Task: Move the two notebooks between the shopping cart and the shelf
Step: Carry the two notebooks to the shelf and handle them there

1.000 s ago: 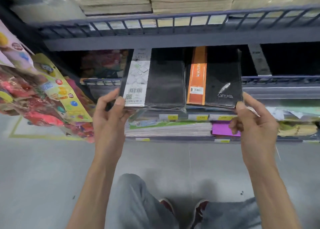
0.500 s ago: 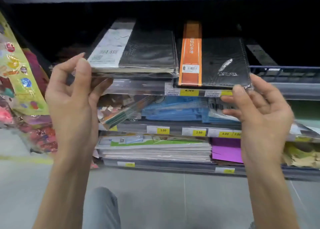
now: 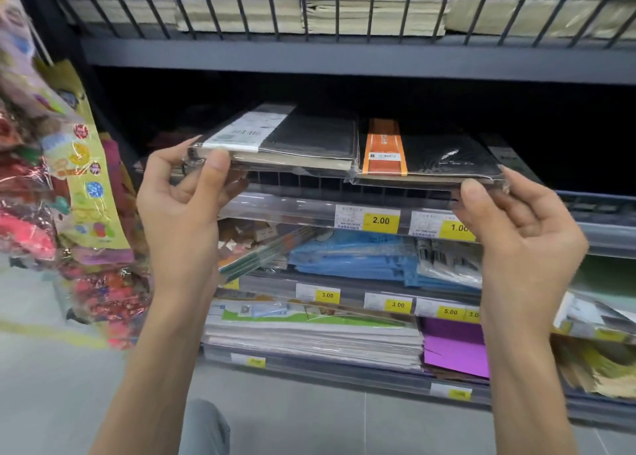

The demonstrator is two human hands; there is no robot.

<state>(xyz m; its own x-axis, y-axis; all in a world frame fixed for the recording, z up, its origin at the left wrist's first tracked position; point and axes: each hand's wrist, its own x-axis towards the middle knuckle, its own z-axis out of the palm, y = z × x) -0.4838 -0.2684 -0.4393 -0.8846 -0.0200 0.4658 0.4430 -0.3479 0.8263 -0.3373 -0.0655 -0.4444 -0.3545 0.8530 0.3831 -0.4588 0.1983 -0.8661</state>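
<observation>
While my left hand (image 3: 182,207) pinches the white-banded notebook (image 3: 306,138) and my right hand (image 3: 516,234) the orange-banded notebook (image 3: 444,158), both lie flat, side by side, long axes pointing into the shelf (image 3: 292,210) just beyond.

Metal shelf unit (image 3: 344,62). Top tier: beige paper stacks (image 3: 375,21). Lower tiers: blue packs (image 3: 351,258), white paper pile (image 3: 309,341), purple sheets (image 3: 454,348). Yellow price tags (image 3: 381,220) on front edges.

Two notebooks lie side by side at the shelf (image 3: 344,210) front edge: white-banded notebook (image 3: 292,138) left, orange-banded notebook (image 3: 430,157) right; price tags (image 3: 381,220) are set below.
</observation>
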